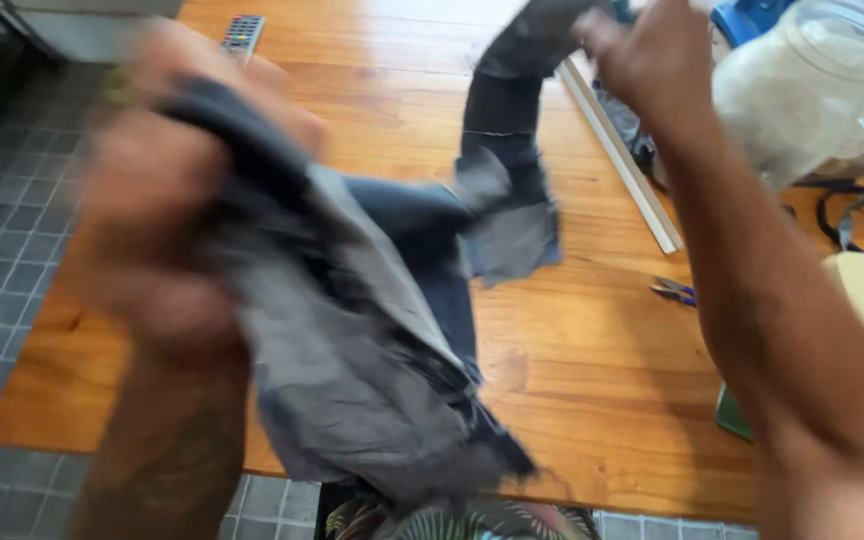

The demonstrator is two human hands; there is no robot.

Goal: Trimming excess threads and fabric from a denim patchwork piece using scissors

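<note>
A person's left hand (167, 200), blurred at the left of the frame, has its fingers closed around a bunched mass of dark blue-grey denim cloth (372, 330), while the right hand (647, 50), raised at the upper right, pinches the far end of the same cloth between closed fingers. The fabric hangs between the two hands above a wooden table (572, 380), a long strip of it rising from the centre towards the top of the frame and a frayed flap dangling near the middle. On the table lie a remote control (242, 33) at the upper left, a pale flat ruler (622, 160) running diagonally below the right hand, a large clear jar (802, 85) at the upper right and small pliers (674, 291) at the right. The cloth appears to be mid-way through being stretched out or turned over; judging by the slack, the next move would call for both grips to stay firm as the hands part.
</note>
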